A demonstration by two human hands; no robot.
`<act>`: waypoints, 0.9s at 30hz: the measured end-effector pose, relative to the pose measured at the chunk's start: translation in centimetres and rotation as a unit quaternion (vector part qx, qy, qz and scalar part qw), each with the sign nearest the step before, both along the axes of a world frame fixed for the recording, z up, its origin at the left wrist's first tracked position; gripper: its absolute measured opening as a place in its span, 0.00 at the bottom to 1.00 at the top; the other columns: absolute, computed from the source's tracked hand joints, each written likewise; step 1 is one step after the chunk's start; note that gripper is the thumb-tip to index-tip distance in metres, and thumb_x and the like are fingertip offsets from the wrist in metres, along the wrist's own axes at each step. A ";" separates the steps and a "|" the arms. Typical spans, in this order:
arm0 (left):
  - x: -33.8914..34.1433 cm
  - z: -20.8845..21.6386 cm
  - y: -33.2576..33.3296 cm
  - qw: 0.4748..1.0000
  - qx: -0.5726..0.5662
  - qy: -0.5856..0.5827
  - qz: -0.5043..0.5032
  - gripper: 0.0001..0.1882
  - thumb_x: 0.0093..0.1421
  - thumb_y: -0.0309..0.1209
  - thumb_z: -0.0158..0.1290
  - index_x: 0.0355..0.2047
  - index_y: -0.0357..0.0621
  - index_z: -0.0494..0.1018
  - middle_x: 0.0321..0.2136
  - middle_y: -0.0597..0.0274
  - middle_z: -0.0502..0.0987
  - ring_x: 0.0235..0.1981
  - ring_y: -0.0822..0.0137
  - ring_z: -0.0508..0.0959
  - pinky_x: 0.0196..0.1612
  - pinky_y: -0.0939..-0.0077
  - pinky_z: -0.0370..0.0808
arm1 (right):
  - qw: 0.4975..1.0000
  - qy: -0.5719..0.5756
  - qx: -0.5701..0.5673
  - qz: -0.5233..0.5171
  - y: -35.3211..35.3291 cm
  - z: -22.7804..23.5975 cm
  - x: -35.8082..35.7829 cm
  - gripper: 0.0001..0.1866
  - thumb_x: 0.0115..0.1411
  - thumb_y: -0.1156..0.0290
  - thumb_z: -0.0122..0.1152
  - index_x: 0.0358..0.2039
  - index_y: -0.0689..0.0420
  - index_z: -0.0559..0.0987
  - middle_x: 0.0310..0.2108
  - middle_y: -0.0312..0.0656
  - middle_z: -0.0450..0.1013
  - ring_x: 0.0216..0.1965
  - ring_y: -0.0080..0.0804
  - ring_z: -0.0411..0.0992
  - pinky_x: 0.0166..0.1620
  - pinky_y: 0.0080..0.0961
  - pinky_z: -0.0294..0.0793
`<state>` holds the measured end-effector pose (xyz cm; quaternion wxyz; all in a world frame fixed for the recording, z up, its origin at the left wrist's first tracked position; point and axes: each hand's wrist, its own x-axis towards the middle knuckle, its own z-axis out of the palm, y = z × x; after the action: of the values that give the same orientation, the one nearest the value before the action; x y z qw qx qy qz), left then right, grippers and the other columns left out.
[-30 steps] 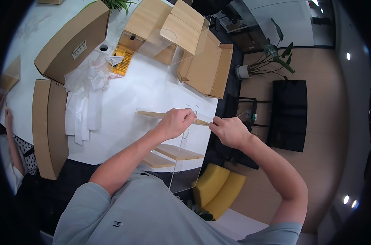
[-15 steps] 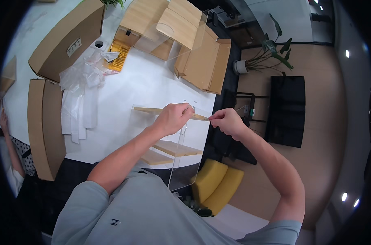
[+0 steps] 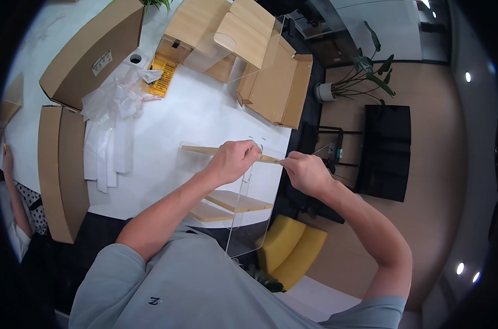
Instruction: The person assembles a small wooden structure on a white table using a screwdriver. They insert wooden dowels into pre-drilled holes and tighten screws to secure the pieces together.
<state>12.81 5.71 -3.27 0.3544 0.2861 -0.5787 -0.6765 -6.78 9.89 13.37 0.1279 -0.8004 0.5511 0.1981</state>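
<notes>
A small shelf unit with light wooden boards and a clear acrylic panel [image 3: 249,238] stands at the table's near right edge. My left hand [image 3: 233,163] is closed in a pinch at its upper wooden board [image 3: 198,148], and the fingertips hide what they grip. At that board's right end, my right hand [image 3: 309,172] is also pinched closed. Whatever lies between its fingers is too small to make out. Below my hands are two more boards, a longer one [image 3: 239,202] and a shorter one [image 3: 210,212].
Open cardboard boxes [image 3: 65,175] stand at the left, beside crumpled plastic wrap [image 3: 114,98]. A yellow tool set [image 3: 162,77] lies farther back, near another wood-and-acrylic unit [image 3: 248,33] and a cardboard tray [image 3: 271,82]. Another person's hand [image 3: 7,162] shows at far left.
My right hand has turned at the wrist, its knuckles rolling over, while its fingertips stay at the board's end. My left hand keeps its place on the board.
</notes>
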 end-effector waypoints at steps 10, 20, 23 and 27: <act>-0.5 0.3 0.4 1.000 0.005 -0.014 -0.027 0.17 0.71 0.36 0.48 0.42 0.37 0.83 0.23 0.53 0.80 0.24 0.66 0.77 0.33 0.68 0.75 | 0.842 -0.072 0.172 -0.506 -2.3 0.8 0.7 0.10 0.61 0.77 0.66 0.43 0.64 0.85 0.27 0.40 0.80 0.21 0.23 0.70 0.24 0.23 0.67; 0.3 0.2 -0.2 1.000 0.006 -0.010 -0.002 0.16 0.71 0.34 0.50 0.41 0.37 0.84 0.20 0.56 0.78 0.22 0.69 0.74 0.30 0.70 0.73 | 0.977 0.072 0.028 0.200 -1.0 2.9 0.9 0.15 0.56 0.75 0.64 0.46 0.59 0.82 0.38 0.37 0.78 0.31 0.35 0.78 0.33 0.31 0.83; 0.5 0.2 -0.3 1.000 0.005 -0.008 -0.003 0.16 0.71 0.34 0.49 0.42 0.37 0.84 0.20 0.55 0.78 0.22 0.69 0.75 0.30 0.70 0.73 | 0.962 0.104 0.012 0.251 -1.2 3.4 1.1 0.13 0.57 0.74 0.64 0.43 0.60 0.82 0.34 0.38 0.78 0.30 0.33 0.79 0.30 0.28 0.82; 0.7 0.3 0.0 1.000 0.016 -0.006 -0.012 0.16 0.71 0.35 0.49 0.42 0.37 0.84 0.21 0.54 0.78 0.22 0.68 0.75 0.31 0.70 0.73 | 0.962 0.120 0.020 0.244 -0.9 3.0 0.7 0.14 0.56 0.74 0.65 0.44 0.60 0.81 0.31 0.38 0.77 0.28 0.33 0.80 0.29 0.30 0.82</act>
<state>13.47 5.67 -3.01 0.3386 0.2887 -0.5733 -0.6880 -6.07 8.95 16.33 0.0247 -0.8782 0.3467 0.3286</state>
